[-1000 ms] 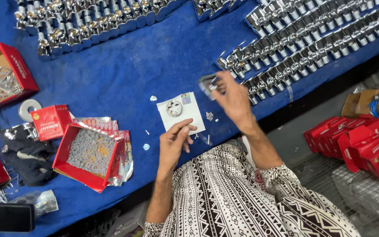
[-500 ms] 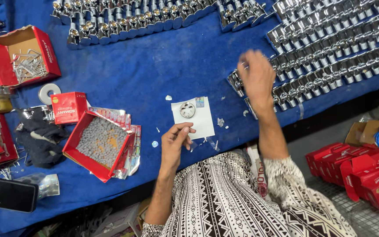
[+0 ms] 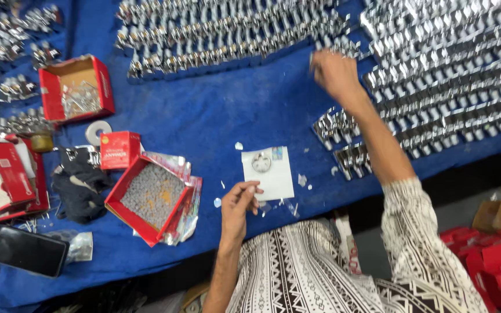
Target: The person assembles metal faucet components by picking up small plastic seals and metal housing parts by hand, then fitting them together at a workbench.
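Head view, white card (image 3: 269, 174) long axis upright, left hand (image 3: 240, 204) touching

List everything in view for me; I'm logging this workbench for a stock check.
cloth: one, blue, covers the bench
metal parts: many, shiny silver, in rows along the top and right
screw box: one, red, open, full of small grey pieces, left of centre
top box: one, red, open, a few metal bits inside, upper left
small box: one, red, shut, above the screw box
white card: one, a metal ring on it, centre
tape roll: one, white, left
phone: one, black, lower left
left hand: at the card's lower edge
right hand: reaching to the parts, grip blurred
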